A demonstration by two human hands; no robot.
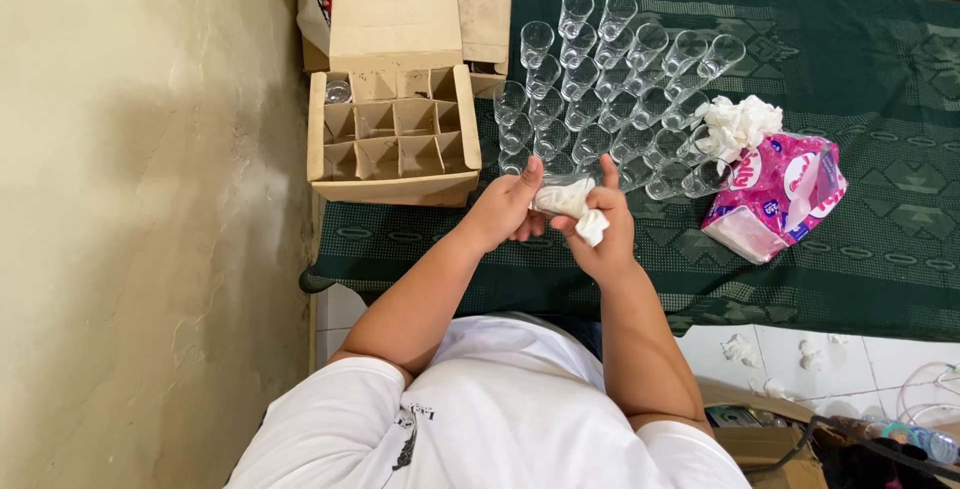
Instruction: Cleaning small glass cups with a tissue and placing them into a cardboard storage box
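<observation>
My left hand (505,207) grips a clear drinking glass (560,192) lying sideways between both hands. My right hand (605,224) presses a white tissue (588,221) into and around that glass. Just beyond my hands, several clear glasses (610,89) stand upright in rows on a dark green patterned cloth (880,79). To the left sits an open cardboard box (392,139) with cardboard dividers; one glass (338,92) stands in its far left cell.
A pink tissue pack (775,199) lies right of the glasses, with crumpled used tissues (740,124) beside it. More tissue scraps (740,349) lie on the white tiled floor below the table edge. A beige wall (140,219) runs along the left.
</observation>
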